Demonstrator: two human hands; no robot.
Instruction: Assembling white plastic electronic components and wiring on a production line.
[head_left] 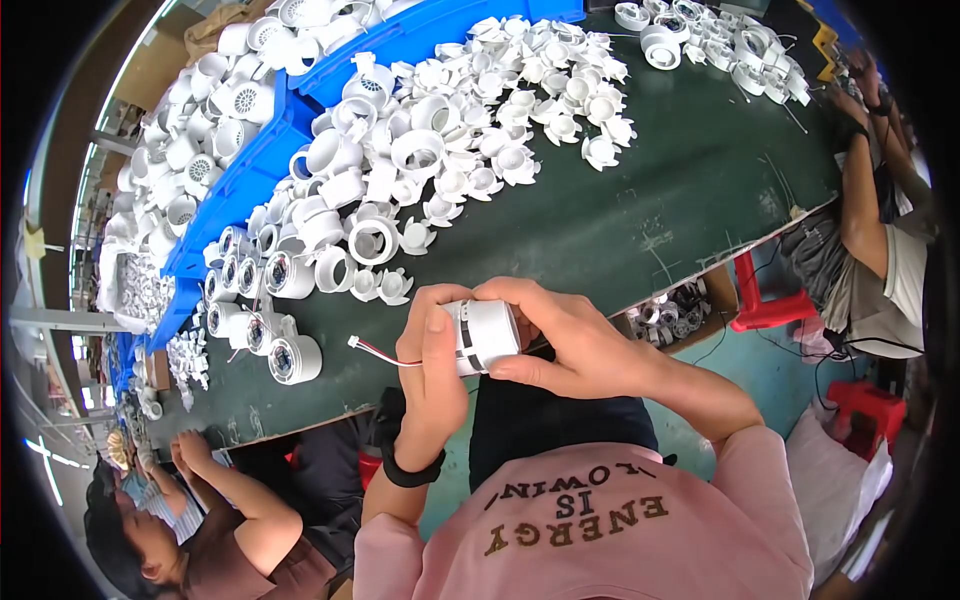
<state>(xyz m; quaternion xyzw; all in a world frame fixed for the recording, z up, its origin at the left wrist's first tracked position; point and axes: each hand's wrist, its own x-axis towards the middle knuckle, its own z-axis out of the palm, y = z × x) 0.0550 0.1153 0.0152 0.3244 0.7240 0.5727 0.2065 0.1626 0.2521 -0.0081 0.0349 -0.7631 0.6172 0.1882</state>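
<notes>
Between my hands is a white cylindrical plastic housing (492, 333) with dark slots round one end, held over the near edge of the table. My left hand (434, 345) wraps the slotted end, its thumb lying along the side. From that end a thin cable (385, 355) with red and dark wires and a small white plug sticks out to the left. My right hand (560, 345) grips the other end between thumb and fingers. What lies inside the housing is hidden.
Loose white rings and small finned parts (515, 160) heap on the green table (600, 225). Blue bins (235, 190) with white housings stand behind. Assembled units (294, 358) line the left. People work at both sides. A red stool (765, 295) and a carton (718, 290) stand right.
</notes>
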